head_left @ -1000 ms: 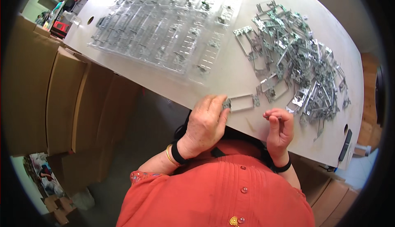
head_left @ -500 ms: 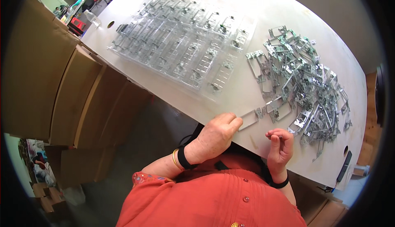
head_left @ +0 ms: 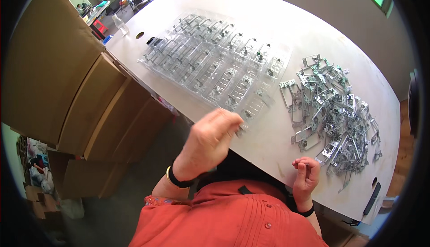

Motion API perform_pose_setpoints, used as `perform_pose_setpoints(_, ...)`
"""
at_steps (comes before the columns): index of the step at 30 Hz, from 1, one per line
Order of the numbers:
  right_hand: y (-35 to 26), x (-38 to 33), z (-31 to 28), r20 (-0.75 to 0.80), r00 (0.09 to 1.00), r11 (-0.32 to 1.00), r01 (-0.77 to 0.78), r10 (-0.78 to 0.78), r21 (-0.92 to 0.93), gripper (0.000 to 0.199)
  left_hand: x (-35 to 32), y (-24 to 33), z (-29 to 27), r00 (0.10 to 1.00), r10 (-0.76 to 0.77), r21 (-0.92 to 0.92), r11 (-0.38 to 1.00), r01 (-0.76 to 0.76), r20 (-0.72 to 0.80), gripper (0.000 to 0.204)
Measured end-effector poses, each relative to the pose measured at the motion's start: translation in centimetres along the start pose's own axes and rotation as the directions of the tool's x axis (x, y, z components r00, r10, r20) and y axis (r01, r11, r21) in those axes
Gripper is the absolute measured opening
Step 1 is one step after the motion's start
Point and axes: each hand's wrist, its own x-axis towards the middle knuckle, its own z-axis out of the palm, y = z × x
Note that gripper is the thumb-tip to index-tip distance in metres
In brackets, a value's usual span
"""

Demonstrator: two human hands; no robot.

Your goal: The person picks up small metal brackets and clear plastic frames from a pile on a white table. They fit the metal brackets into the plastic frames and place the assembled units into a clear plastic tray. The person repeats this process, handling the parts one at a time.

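Observation:
My left hand (head_left: 210, 141) is closed and smeared by motion, just off the near right corner of the clear plastic tray (head_left: 179, 80). A metal bracket (head_left: 242, 131) shows partly at its fingertips; the hand hides the rest. Thin metal brackets (head_left: 230, 74) lie in rows in the tray's slots. Beside the heap of loose metal brackets (head_left: 345, 121), near the table's front edge, my right hand (head_left: 306, 177) is held up with its fingers curled into a pinch. Something small and dark may be between thumb and fingers, too small to name.
The pale table (head_left: 251, 5) has a round hole at its far left and another at its right. A clear bottle (head_left: 120, 24) stands at the left corner. Cardboard boxes (head_left: 49, 76) rise along the left side. A dark bar (head_left: 372, 198) lies at the right edge.
My left hand has moved left, toward the tray, with the bracket that it held by the heap. My right hand stays pinched near the heap. The whole view has shifted slightly.

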Motion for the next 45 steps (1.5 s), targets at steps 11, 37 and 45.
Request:
perform_pose_setpoints(11, -0.1, 0.5, 0.3, -0.011, 0.997, 0.997, -0.073, 0.073, 0.004, 0.012, 5.4, -7.8, -3.0, 0.925, 0.007, 0.404, 0.901, 0.159, -0.379, 0.009)
perform_pose_setpoints(37, -0.2, 0.3, -0.1, -0.017, 0.992, 0.992, -0.127, 0.127, 0.027, 0.012, 8.3, -11.5, 0.3, 0.946, -0.108, 0.586, 0.762, 0.276, -0.305, 0.013)
perform_pose_setpoints(45, 0.0, 0.2, -0.2, -0.019, 0.992, 0.992, -0.126, 0.126, 0.032, 0.013, 8.1, -10.8, -0.3, 0.943, -0.076, 0.595, 0.758, 0.266, -0.325, 0.013)
